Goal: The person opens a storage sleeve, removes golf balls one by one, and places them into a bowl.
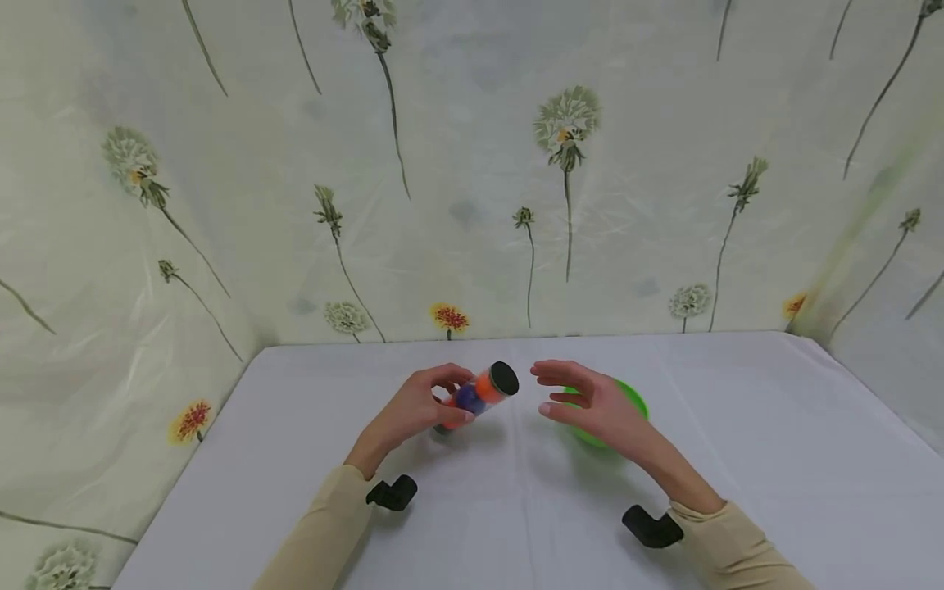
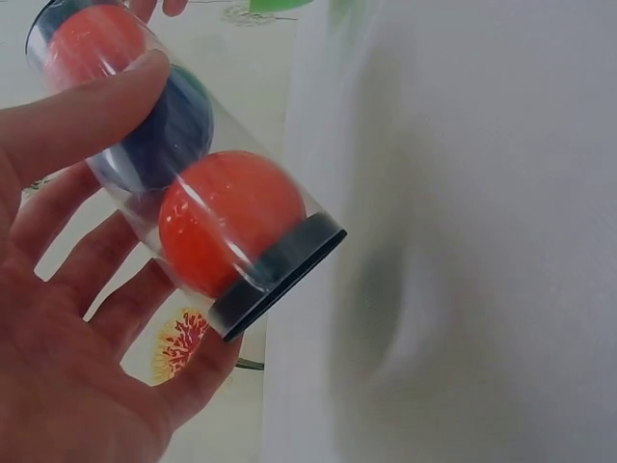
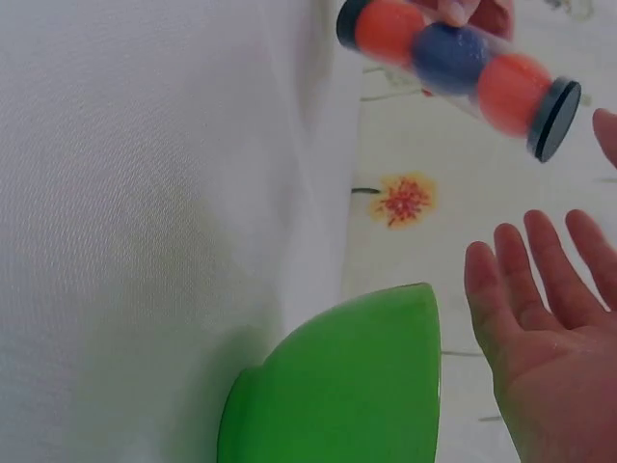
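My left hand (image 1: 413, 414) grips a clear tube (image 2: 229, 135) with dark end caps, thumb on one side and fingers on the other. Inside sit a dark blue ball (image 2: 159, 130) and two orange balls (image 2: 231, 212), one on each side of it. The tube is held tilted over the table, its upper black cap (image 1: 505, 378) towards the right. My right hand (image 1: 597, 407) holds nothing; its fingers are extended towards the tube, apart from it. Behind and partly hidden by that hand, a green bowl (image 3: 337, 386) stands upright on the table.
A white cloth covers the table (image 1: 472, 524). Behind and at the sides hangs a pale curtain (image 1: 472, 164) printed with dandelions. A black camera mount juts from each wrist, the left mount (image 1: 393, 492) and the right mount (image 1: 652, 527) both low over the cloth.
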Available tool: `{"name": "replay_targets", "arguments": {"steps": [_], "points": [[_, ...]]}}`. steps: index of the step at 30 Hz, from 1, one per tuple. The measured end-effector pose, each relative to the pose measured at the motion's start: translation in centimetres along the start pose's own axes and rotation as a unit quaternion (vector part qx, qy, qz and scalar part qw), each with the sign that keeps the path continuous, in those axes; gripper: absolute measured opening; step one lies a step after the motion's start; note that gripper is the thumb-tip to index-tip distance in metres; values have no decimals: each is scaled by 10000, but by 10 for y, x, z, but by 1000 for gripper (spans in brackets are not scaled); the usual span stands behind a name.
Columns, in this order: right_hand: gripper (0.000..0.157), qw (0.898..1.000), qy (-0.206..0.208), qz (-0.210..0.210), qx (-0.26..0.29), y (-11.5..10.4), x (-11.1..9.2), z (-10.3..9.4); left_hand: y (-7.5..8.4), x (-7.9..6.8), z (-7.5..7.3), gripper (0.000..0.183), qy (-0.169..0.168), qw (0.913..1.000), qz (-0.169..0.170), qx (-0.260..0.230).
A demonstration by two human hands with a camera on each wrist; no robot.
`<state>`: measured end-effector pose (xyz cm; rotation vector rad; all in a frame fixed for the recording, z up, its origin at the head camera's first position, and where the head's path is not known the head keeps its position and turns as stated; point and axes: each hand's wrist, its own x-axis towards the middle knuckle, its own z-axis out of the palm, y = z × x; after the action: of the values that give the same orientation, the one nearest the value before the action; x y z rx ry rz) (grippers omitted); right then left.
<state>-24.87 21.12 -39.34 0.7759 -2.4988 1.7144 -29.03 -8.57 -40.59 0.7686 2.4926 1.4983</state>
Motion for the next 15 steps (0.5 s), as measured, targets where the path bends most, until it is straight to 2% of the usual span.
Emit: {"name": "replay_targets", "arguments": {"steps": [15], "points": [[53,9995,-288,-79,-108,-4,10,13,10,-1,-3,41,-52,9974,91,716]]}}
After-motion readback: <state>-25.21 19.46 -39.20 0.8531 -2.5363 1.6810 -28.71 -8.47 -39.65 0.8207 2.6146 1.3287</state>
